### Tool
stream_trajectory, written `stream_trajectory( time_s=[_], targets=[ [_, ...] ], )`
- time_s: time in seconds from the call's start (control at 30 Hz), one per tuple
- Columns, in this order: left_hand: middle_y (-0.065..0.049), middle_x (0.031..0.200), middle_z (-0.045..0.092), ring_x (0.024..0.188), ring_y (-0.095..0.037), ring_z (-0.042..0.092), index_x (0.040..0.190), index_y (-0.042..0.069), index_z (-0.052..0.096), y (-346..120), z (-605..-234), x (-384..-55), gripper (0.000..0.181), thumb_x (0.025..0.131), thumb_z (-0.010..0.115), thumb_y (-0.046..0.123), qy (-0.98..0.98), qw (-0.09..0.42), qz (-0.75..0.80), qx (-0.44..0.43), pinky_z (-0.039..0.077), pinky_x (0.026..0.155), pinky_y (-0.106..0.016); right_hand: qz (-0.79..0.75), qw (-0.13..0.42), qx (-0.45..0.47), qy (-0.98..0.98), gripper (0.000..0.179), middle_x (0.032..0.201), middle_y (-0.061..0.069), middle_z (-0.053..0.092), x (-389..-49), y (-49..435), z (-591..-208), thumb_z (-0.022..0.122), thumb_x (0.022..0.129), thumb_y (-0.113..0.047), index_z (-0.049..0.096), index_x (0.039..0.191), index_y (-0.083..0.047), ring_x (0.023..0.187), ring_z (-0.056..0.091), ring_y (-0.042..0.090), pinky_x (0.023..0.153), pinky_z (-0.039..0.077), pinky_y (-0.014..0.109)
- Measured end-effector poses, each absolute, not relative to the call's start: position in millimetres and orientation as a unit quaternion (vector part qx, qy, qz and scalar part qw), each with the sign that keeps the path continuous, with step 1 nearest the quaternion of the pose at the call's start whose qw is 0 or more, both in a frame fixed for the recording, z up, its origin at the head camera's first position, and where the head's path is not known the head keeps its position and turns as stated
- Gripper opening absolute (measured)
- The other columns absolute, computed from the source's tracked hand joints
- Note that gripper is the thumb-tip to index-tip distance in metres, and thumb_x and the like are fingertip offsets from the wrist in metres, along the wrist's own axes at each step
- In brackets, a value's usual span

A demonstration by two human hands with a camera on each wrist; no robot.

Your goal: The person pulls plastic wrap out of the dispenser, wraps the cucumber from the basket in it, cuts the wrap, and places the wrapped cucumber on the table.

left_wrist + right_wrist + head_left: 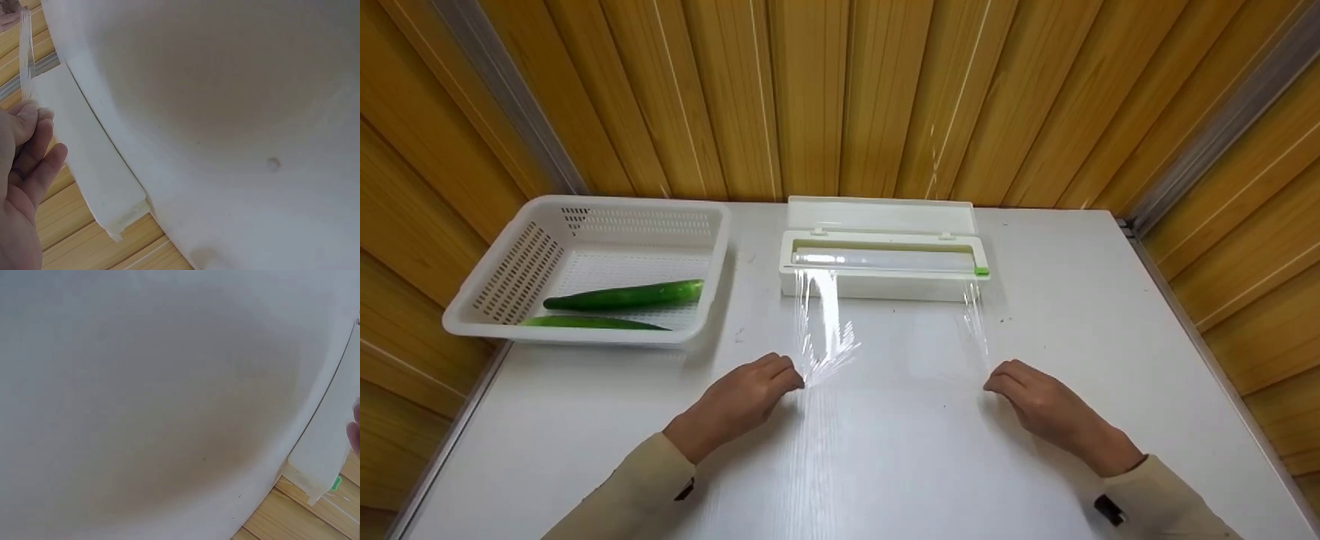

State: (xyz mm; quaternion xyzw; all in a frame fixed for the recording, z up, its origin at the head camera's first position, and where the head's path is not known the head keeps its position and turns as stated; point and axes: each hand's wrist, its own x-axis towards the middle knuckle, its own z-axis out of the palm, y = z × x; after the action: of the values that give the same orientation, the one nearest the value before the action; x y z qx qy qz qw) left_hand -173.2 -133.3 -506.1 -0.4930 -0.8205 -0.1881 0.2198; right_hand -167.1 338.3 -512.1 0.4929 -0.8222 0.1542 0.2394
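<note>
head view: cling film (832,319) is drawn from the white dispenser (881,238) over the table (900,480), its near corners pinched by the left hand (739,401) and right hand (1046,405); cutting appears outstanding. the film points from dispenser to hands; the roll (885,259) has its long axis left to right.
</note>
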Motion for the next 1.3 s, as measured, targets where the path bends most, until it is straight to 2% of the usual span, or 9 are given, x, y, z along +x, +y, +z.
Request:
stream_trajectory(
  time_s=[0.23, 0.6, 0.87, 0.97, 1.07, 1.1, 1.2, 1.3],
  targets=[
    [-0.003, 0.093, 0.065, 0.083, -0.018, 0.065, 0.096, 0.006, 0.068, -133, -509, -176, 0.023, 0.087, 0.08, -0.01, -0.829, 0.193, -0.184, -0.492, 0.057, 0.073, -0.026, 0.144, 0.216, 0.49, -0.832, 0.044, 0.098, 0.003, 0.064, -168, 339, -513, 0.032, 0.117, -0.015, 0.069, 0.096, -0.003, 0.088, 0.066, 0.017, 0.077, 0.057, 0.027],
    [-0.002, 0.091, 0.062, 0.08, -0.018, 0.062, 0.094, 0.005, 0.066, -133, -517, -181, 0.022, 0.087, 0.08, -0.01, -0.813, 0.196, -0.197, -0.512, 0.055, 0.072, -0.026, 0.143, 0.204, 0.501, -0.829, 0.043, 0.097, 0.003, 0.063, -170, 338, -514, 0.033, 0.117, -0.018, 0.068, 0.096, -0.003, 0.086, 0.065, 0.017, 0.075, 0.056, 0.028],
    [-0.004, 0.094, 0.065, 0.083, -0.018, 0.065, 0.097, 0.006, 0.067, -134, -519, -181, 0.025, 0.085, 0.08, -0.012, -0.816, 0.187, -0.183, -0.516, 0.057, 0.074, -0.026, 0.141, 0.183, 0.501, -0.834, 0.049, 0.099, 0.002, 0.063, -169, 338, -516, 0.027, 0.117, -0.022, 0.068, 0.097, -0.003, 0.087, 0.065, 0.016, 0.077, 0.057, 0.029],
    [-0.004, 0.094, 0.065, 0.083, -0.018, 0.064, 0.097, 0.006, 0.067, -134, -521, -181, 0.025, 0.085, 0.08, -0.012, -0.819, 0.182, -0.178, -0.515, 0.057, 0.075, -0.026, 0.136, 0.173, 0.498, -0.839, 0.042, 0.099, 0.002, 0.063, -170, 338, -517, 0.033, 0.117, -0.017, 0.068, 0.098, -0.004, 0.088, 0.065, 0.016, 0.078, 0.057, 0.028],
    [-0.004, 0.094, 0.065, 0.084, -0.019, 0.065, 0.097, 0.006, 0.067, -134, -523, -182, 0.024, 0.086, 0.079, -0.011, -0.822, 0.174, -0.171, -0.515, 0.057, 0.075, -0.027, 0.132, 0.162, 0.495, -0.843, 0.014, 0.098, 0.002, 0.063, -170, 338, -517, 0.06, 0.106, 0.004, 0.068, 0.098, -0.004, 0.088, 0.065, 0.016, 0.077, 0.058, 0.029],
    [-0.004, 0.095, 0.065, 0.085, -0.019, 0.065, 0.097, 0.006, 0.067, -133, -523, -182, 0.024, 0.087, 0.079, -0.011, -0.823, 0.17, -0.168, -0.515, 0.057, 0.075, -0.027, 0.13, 0.158, 0.493, -0.845, 0.014, 0.098, 0.002, 0.063, -170, 338, -517, 0.067, 0.098, 0.011, 0.068, 0.098, -0.004, 0.088, 0.065, 0.016, 0.077, 0.058, 0.03],
    [-0.004, 0.096, 0.067, 0.086, -0.019, 0.065, 0.098, 0.006, 0.067, -133, -525, -184, 0.023, 0.087, 0.079, -0.012, -0.825, 0.165, -0.159, -0.517, 0.057, 0.077, -0.027, 0.126, 0.151, 0.49, -0.849, 0.037, 0.098, 0.002, 0.063, -171, 337, -517, 0.08, 0.076, 0.022, 0.067, 0.098, -0.004, 0.088, 0.065, 0.016, 0.077, 0.058, 0.03],
    [-0.004, 0.095, 0.066, 0.082, -0.017, 0.062, 0.098, 0.006, 0.066, -133, -525, -185, 0.024, 0.086, 0.079, -0.012, -0.825, 0.158, -0.156, -0.519, 0.055, 0.076, -0.025, 0.128, 0.144, 0.491, -0.85, 0.038, 0.099, 0.001, 0.062, -171, 337, -516, 0.081, 0.075, 0.022, 0.066, 0.099, -0.004, 0.088, 0.063, 0.015, 0.077, 0.056, 0.029]
  ],
)
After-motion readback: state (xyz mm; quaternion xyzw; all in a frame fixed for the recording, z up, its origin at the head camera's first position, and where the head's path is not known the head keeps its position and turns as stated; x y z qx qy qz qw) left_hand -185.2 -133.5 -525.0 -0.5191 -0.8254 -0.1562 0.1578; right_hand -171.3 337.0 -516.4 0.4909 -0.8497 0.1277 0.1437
